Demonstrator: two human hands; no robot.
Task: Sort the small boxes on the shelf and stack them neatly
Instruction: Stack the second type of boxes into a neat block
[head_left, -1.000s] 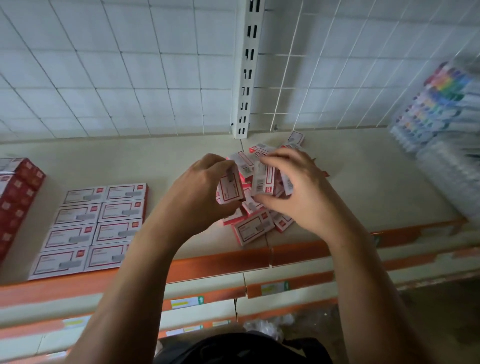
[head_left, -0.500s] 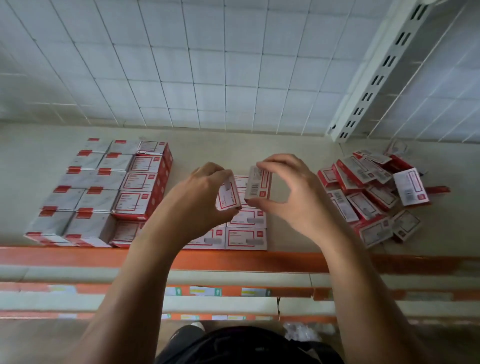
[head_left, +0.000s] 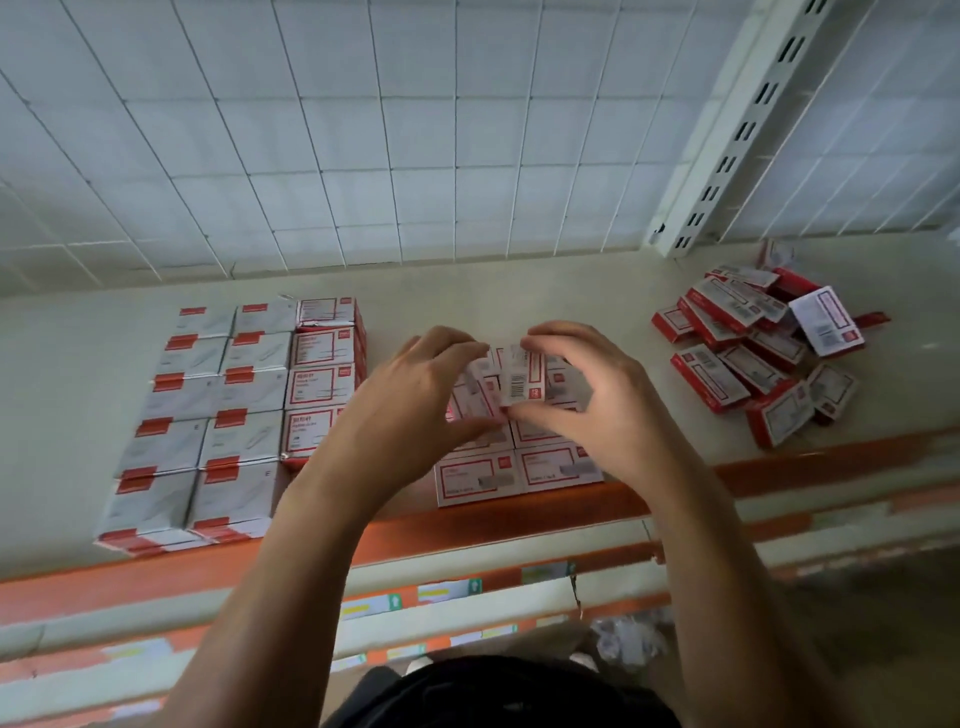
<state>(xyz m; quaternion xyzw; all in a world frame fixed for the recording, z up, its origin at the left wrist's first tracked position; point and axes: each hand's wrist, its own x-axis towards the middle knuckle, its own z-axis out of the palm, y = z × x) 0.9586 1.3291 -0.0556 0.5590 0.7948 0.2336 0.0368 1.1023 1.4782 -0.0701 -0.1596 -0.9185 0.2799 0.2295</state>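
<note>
On the shelf (head_left: 519, 291): tidy stacks (head_left: 234, 415) on the left, flat rows (head_left: 519, 470) in the middle.
Left hand (head_left: 410, 395): fingers pinch a small box (head_left: 475, 392).
Right hand (head_left: 597, 410): fingers pinch a barcode box (head_left: 519, 382), just over the rows.
Left to do: messy pile (head_left: 753, 353), far right.

White wire grid panel (head_left: 363, 130) backs the beige shelf (head_left: 519, 291). Slotted white upright (head_left: 737, 130) at right. Orange front edge (head_left: 156, 577). Grey floor (head_left: 857, 649) below.

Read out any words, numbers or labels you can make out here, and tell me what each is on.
"E": printed on the grey boxes in the left stack.
Held boxes, pinched by the left hand and right hand: barcode and red logo, unreadable.
Laid boxes, loose pile, shelf tags: all too blurred.
</note>
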